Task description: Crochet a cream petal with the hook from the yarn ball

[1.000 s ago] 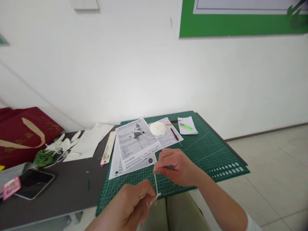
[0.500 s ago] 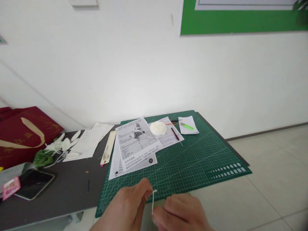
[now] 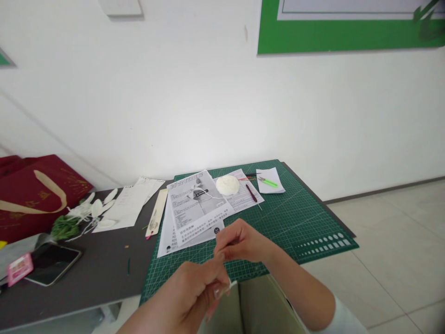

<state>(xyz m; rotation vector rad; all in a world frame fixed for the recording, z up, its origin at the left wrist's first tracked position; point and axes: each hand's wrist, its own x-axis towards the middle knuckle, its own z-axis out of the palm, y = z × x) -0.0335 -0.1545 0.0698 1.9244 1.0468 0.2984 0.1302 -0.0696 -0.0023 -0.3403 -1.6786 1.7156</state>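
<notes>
My left hand (image 3: 203, 290) is closed in a pinch at the front edge of the green cutting mat. From between its fingers sticks a short end of white yarn (image 3: 233, 283). My right hand (image 3: 239, 241) is pinched against the left hand's fingertips, and whatever lies between its fingers is hidden. Beyond the hands a ball of white yarn (image 3: 227, 185) rests on papers, with a loose strand trailing left across a printed sheet (image 3: 194, 213). To the ball's right lies a crochet hook (image 3: 251, 193) with a dark red handle.
Green thread snips (image 3: 268, 182) lie on folded white paper at the mat's (image 3: 278, 236) back right. A cream bookmark (image 3: 156, 213) is left of the prints. Farther left are white crocheted petals (image 3: 96, 208), green yarn (image 3: 65, 227), a phone (image 3: 52, 264) and a red gift bag (image 3: 38, 195).
My right hand has risen and moved forward, from beside the left hand to its fingertips. The upright white strand between the hands no longer shows; a short end pokes out at the left hand.
</notes>
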